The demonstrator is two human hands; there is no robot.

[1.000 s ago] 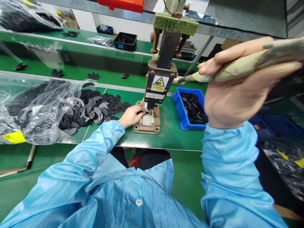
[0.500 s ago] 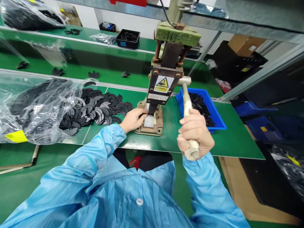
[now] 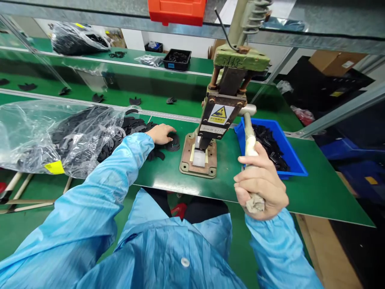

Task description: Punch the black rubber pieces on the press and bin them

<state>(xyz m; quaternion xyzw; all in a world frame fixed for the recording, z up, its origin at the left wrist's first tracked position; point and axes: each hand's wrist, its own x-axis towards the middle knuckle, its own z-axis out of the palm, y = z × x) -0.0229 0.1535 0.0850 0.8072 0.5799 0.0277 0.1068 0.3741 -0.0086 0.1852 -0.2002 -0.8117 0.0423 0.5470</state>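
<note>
My right hand is wrapped around the tape-wound lever handle of a hand press. Under the press ram is a base plate, where a pale rectangular block sits. My left hand lies over the right edge of a pile of black crescent-shaped pieces. Its fingers are stretched out and slightly bent, with the tips at a few black pieces; their undersides are hidden.
A clear plastic bag of black pieces lies on the left. Behind the lever stands a blue bin holding black parts. Several black pieces lie in a row on the green strip beyond. A metal shelf with a red bin overhangs.
My left hand has left the press base and moved left onto the black pieces. My right hand still grips the lever handle. The view has shifted, so the scene sits further right and lower.
</note>
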